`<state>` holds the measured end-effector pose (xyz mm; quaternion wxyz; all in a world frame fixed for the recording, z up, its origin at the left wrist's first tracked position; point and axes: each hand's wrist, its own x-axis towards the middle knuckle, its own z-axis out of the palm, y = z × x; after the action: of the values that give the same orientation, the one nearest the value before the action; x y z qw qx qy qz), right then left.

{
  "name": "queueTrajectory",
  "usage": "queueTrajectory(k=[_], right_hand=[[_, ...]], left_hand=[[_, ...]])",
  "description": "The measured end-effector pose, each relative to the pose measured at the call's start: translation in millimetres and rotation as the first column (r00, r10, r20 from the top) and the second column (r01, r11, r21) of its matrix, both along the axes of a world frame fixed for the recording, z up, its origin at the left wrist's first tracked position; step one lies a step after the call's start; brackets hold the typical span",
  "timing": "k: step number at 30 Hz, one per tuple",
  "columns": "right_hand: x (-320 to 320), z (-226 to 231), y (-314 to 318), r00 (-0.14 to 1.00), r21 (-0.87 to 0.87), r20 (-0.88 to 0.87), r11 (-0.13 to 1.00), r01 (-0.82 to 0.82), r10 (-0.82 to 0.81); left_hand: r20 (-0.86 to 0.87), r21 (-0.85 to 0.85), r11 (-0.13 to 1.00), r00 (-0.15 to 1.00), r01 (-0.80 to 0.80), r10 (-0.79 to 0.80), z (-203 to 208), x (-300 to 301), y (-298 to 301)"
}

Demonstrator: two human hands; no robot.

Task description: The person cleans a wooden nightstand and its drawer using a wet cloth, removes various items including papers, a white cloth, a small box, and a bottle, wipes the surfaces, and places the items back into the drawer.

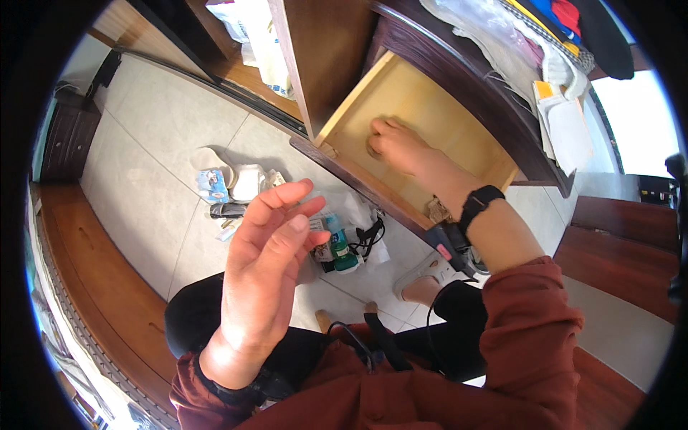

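My right hand (398, 145) is inside the pulled-out wooden drawer (430, 97), its curled fingers against the drawer's bottom. Something small and brownish may be under the fingertips; I cannot make it out. A crumpled brownish item (438, 210) lies in the drawer's near right corner. Raised in front of me, my left hand (261, 269) is empty, with its fingers loosely bent and apart. Beyond and below it, several things rest on the tiled floor: a pale cup (213, 163), a blue-and-white packet (212, 186) and a green bottle (344, 259) beside a black cord (368, 238).
Cloths and plastic wrapping (516, 43) are heaped on the dark dresser above the drawer. A cabinet door (322, 50) stands beside the drawer's left side. Along the left runs a brown wooden frame (93, 258). A light shoe (423, 276) is below the drawer front.
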<state>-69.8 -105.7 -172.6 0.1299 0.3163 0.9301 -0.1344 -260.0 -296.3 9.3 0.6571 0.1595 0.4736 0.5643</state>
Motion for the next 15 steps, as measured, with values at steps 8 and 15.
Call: queueTrajectory(k=[8, 15], right_hand=[[58.8, 11.7, -47.6, 0.923, -0.077, -0.114, 0.929, 0.362, -0.369], [78.7, 25.9, -32.0, 0.968, -0.073, 0.043, 0.965, 0.251, -0.248]], left_hand=[[-0.008, 0.036, 0.998, 0.998, 0.057, -0.057, -2.6, 16.0, -3.1], [-0.073, 0.041, 0.996, 0.994, 0.084, -0.081, -12.0, 27.2, 1.0]])
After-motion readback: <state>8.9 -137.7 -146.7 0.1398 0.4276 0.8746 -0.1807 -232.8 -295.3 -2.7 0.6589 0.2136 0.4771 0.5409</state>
